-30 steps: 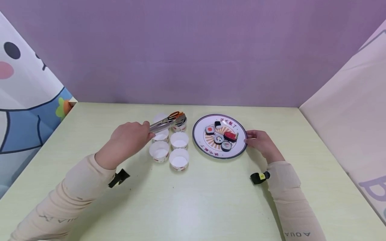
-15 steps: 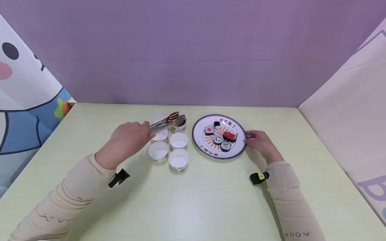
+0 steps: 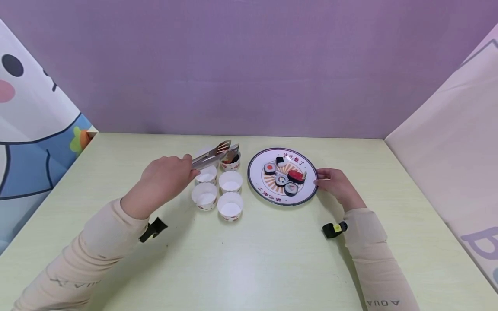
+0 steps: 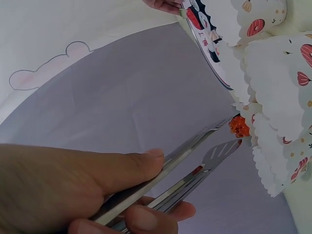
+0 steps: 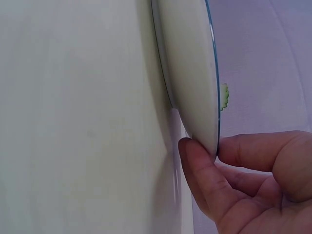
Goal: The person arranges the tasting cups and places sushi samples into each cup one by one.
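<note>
In the head view my left hand grips metal tongs, their tips spread above the back right paper cup. A dark piece with orange topping sits at that cup's mouth, partly hidden by the tong tips. The left wrist view shows my thumb on one arm of the tongs and fingers round the other. My right hand pinches the right rim of a white plate between thumb and fingers. Several toy sushi pieces lie on the plate.
More white paper cups stand in two columns left of the plate; the back left one is partly covered by the tongs. A purple backdrop rises behind the pale table.
The tong tips have spread apart and lifted slightly. The orange-topped piece, between the tips earlier, now sits lower, in the back right cup. My right hand and the plate stay put.
</note>
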`<state>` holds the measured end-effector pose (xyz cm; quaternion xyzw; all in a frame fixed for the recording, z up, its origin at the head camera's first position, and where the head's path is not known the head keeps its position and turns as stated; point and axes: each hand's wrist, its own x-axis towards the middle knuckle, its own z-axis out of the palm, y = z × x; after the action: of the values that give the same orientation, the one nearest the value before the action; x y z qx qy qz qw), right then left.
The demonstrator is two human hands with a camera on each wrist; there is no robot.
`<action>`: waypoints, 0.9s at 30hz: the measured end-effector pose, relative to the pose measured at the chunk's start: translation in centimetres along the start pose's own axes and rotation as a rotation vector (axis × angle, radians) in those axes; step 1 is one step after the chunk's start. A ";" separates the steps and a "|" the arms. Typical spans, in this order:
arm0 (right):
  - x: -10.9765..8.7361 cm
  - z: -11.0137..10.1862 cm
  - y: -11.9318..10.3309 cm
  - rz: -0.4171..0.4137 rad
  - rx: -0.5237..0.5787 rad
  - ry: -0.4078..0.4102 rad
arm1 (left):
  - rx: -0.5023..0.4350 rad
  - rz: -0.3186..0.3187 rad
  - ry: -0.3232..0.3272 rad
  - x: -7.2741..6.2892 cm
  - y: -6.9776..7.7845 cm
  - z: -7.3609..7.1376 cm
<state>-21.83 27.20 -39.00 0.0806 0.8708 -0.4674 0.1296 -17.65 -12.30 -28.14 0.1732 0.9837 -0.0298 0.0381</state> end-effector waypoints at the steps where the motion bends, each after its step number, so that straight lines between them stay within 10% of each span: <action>1: 0.0 0.0 0.0 -0.001 0.002 0.000 | -0.001 -0.002 0.005 0.0 0.0 0.0; 27: 0.0 0.0 0.0 0.029 -0.013 0.003 | -0.046 0.105 0.073 0.8 2.8 1.8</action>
<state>-21.87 27.20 -38.98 0.0931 0.8727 -0.4597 0.1354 -17.34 -9.50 -30.17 0.2247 0.9744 0.0011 0.0077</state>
